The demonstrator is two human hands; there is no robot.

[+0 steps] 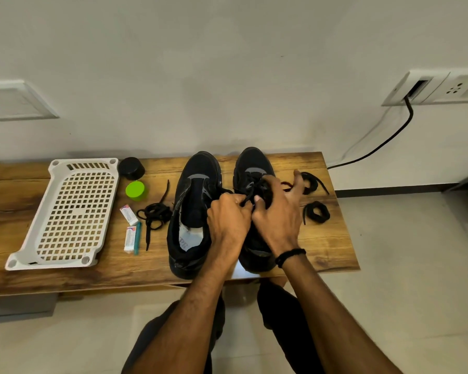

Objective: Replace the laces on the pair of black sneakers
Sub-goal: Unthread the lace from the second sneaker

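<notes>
Two black sneakers stand side by side on the wooden table [295,163], toes toward the wall. The left sneaker [193,201] has no lace and its tongue lies open. Over the right sneaker [253,163] my left hand [229,217] pinches a black lace [250,190] that runs through that shoe's eyelets. My right hand [277,214] pinches the same lace close beside it, its outer fingers spread. A loose black lace [154,214] lies in a tangle left of the shoes. Two coiled black laces [318,211] [310,182] lie to the right.
A white perforated plastic tray [65,211] sits at the left. Near it are a black lid [131,168], a green jar [135,190], two small boxes [129,214] [130,238] and a teal tool [138,238]. A black cable [384,143] hangs from a wall socket at the right.
</notes>
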